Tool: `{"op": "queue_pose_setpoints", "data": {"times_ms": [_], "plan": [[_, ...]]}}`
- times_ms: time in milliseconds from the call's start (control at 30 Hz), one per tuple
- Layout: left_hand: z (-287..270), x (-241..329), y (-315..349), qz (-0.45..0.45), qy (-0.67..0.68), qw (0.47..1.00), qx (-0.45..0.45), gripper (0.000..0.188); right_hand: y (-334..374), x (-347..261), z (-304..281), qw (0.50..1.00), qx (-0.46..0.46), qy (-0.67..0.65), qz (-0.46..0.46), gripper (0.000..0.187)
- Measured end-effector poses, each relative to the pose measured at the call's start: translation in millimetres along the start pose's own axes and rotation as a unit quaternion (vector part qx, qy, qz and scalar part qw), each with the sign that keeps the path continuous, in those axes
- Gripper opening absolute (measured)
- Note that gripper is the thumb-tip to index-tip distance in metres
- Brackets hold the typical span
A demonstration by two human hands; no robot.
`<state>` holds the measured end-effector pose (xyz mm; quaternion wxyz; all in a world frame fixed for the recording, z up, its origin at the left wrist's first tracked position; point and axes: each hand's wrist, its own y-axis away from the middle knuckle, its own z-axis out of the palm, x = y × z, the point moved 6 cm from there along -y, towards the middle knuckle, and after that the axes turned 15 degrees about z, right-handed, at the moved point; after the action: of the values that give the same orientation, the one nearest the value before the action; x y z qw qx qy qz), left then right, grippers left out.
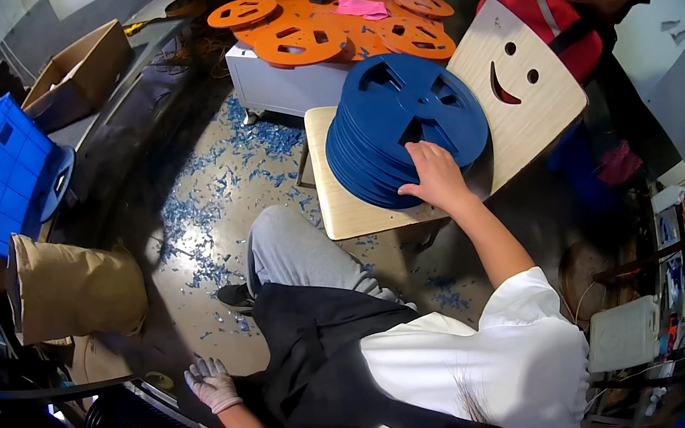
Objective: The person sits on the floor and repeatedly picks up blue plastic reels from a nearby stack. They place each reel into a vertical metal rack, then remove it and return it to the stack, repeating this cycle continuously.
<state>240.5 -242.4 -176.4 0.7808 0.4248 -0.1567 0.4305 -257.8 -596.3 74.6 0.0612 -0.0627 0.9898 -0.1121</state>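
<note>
The stack of blue discs (353,164) sits on the seat of a pale wooden chair (470,65), close up by its smiling backrest. The person's right hand (445,180) lies over the near rim of the top disc (439,119), thumb apart from the fingers, spread rather than clamped. The fingertips reach the edge of a cutout, though I cannot tell from here whether any dip inside. The left hand (214,387), in a pale glove, hangs low and well apart from the chair, palm up, its fingers loosely parted, nothing in them.

I'd guess plastic: each disc stiff and fairly light, while the whole pile could be a real weight, best taken with 2 hands beneath the bottom edge. The faces look smooth, so layers might slide over each other if the stack tipped. For 1 disc, the cutouts look like natural handles, or the rim pinched between thumb and fingers. Thin edges might chip if dropped. Blue scraps (185,214) litter the floor (265,191) nearby.
</note>
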Motion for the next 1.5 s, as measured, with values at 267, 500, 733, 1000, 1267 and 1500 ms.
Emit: {"op": "queue_pose_setpoints", "data": {"times_ms": [267,500,733,1000,1267,1500], "plan": [[-26.8,4.1,9.1,-0.021,-0.018,0.999,0.030,0.048,-37.4,-34.7,10.1,0.997,-0.031,0.015,-0.067,0.066],[-47.0,2.6,23.9,-0.033,-0.001,0.999,-0.007,0.051,-49.3,-35.5,16.2,0.998,-0.053,-0.013,-0.027,0.076],[-52.2,-0.8,18.8,-0.045,0.007,0.999,-0.015,0.053,-36.5,-32.6,9.4,0.991,-0.116,0.031,0.051,0.069],[-46.1,-9.7,20.1,-0.056,0.012,0.998,-0.025,0.057,-50.5,-26.7,23.6,0.987,-0.137,-0.079,0.031,0.085],[-50.2,-8.9,18.6,-0.060,0.009,0.998,-0.029,0.055,-81.2,-38.1,31.5,0.985,-0.162,-0.061,0.019,0.086],[-50.3,-10.6,19.0,-0.054,-0.002,0.998,-0.024,0.054,-102.5,-53.8,38.7,0.986,-0.115,-0.054,0.105,0.087]]}}
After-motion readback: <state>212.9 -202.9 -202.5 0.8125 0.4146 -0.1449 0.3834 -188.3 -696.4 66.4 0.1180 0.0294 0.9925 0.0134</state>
